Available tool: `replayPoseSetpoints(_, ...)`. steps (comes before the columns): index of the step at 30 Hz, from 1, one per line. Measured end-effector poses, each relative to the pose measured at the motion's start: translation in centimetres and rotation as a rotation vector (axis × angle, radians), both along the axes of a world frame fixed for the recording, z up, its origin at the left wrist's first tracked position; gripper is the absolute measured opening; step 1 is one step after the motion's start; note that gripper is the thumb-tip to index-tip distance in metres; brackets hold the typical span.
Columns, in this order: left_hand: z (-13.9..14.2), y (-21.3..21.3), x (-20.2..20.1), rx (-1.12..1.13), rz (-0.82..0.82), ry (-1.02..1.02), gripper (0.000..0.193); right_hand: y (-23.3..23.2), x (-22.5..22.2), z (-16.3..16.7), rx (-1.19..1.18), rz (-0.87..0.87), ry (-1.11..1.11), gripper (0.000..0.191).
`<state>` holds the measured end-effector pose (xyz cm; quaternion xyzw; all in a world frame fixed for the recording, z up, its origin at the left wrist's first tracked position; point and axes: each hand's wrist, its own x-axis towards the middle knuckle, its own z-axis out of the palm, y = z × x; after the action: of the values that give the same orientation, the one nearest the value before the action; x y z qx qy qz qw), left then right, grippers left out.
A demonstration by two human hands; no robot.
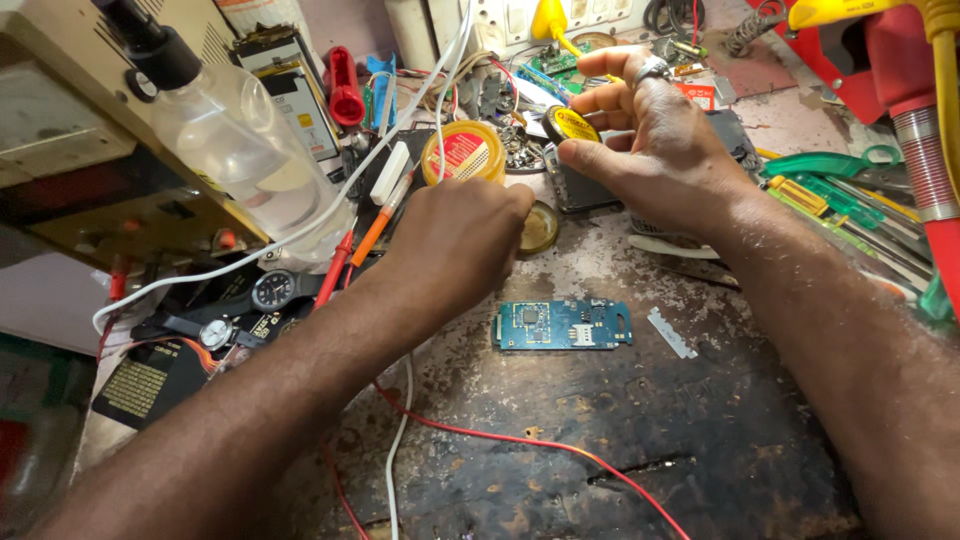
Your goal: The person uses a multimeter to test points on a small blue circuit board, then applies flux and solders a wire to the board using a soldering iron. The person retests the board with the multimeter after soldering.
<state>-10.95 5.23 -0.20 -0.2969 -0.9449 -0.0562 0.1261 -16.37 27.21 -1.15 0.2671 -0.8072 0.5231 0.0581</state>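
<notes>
My right hand [660, 150], with a ring on one finger, pinches a small round yellow-and-black lid [570, 125] between thumb and fingers above the bench. My left hand [455, 240] is curled into a fist, its fingertips on the rim of a small open round tin [541, 228] that sits on the worn bench. In front of both hands a blue circuit board [560, 325] lies flat, untouched. A thin metal blade strip [670, 332] lies just right of the board.
A yellow jar with a red label [462, 152] stands behind my left hand. At left are a clear plastic bottle [235, 150], two wristwatches [270, 290] and an orange pen-like tool [375, 232]. Screwdrivers and green-handled tools [830, 200] lie at right. A red wire [500, 440] crosses the bench front.
</notes>
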Motion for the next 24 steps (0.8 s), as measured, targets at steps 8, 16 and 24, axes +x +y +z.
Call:
replayPoseSetpoints(8,0.2,0.5,-0.1,-0.046,0.036,0.004,0.004,-0.2,0.9,0.5,0.104,-0.046,-0.016,0.066)
replayPoseSetpoints(16,0.1,0.5,-0.1,-0.022,0.057,0.022,0.006,-0.4,1.0,0.5,0.097,-0.041,-0.065,0.069)
replayPoseSetpoints(24,0.2,0.6,0.0,-0.032,0.051,0.022,0.006,-0.2,1.0,0.2,0.092,-0.027,-0.072,0.071)
